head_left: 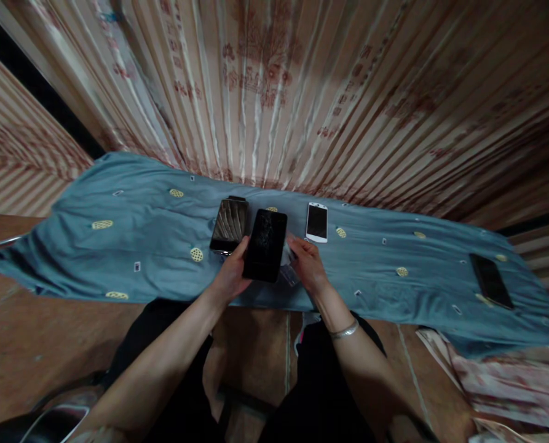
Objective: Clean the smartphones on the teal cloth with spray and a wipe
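My left hand [232, 271] grips the lower left edge of a black phone [265, 245] whose screen looks cracked. Just right of that phone, my right hand [307, 261] has its fingers pinched on a pale, see-through piece [287, 252] that looks like thin plastic. A dark phone with a reflective screen [230, 225] lies to the left of the held phone, on or over something dark. Behind my right hand lies a white phone [317, 222], screen up. Another dark phone [490, 280] rests far to the right.
A blue cloth with yellow prints [154, 246] covers the long, narrow surface. A pleated patterned curtain [274, 92] hangs right behind it. My legs are below the front edge, and pink-and-white fabric [509, 387] lies at the lower right.
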`<state>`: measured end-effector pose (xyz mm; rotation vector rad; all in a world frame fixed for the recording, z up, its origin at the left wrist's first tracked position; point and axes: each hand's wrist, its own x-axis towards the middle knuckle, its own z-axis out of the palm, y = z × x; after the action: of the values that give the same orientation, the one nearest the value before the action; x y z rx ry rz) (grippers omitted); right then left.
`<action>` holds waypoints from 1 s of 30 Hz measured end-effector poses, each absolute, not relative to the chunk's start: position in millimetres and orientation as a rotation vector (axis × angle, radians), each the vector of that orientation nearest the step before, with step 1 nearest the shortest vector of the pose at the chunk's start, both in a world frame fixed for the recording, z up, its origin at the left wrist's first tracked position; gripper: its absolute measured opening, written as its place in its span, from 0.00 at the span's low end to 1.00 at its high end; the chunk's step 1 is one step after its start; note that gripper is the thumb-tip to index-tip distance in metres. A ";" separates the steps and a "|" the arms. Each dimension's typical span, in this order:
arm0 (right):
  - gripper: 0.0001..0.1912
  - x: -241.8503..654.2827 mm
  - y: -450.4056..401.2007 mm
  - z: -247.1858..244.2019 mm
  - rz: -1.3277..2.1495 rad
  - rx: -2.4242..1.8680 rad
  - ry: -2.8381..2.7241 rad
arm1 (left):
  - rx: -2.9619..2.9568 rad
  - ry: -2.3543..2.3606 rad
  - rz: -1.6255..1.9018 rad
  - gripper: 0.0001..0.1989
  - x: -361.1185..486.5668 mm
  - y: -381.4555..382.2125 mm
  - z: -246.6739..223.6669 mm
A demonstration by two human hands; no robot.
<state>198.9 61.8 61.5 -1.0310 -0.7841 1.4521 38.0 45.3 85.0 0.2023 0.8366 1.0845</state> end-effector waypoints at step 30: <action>0.27 192.8 48.4 45.2 0.293 -1.129 -2.103 | 0.350 0.758 1.077 0.27 50.2 37.9 78.2</action>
<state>192.8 48.4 45.2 -1.1293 -2.1032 0.2929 50.2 37.9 78.2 0.3504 0.7577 1.0772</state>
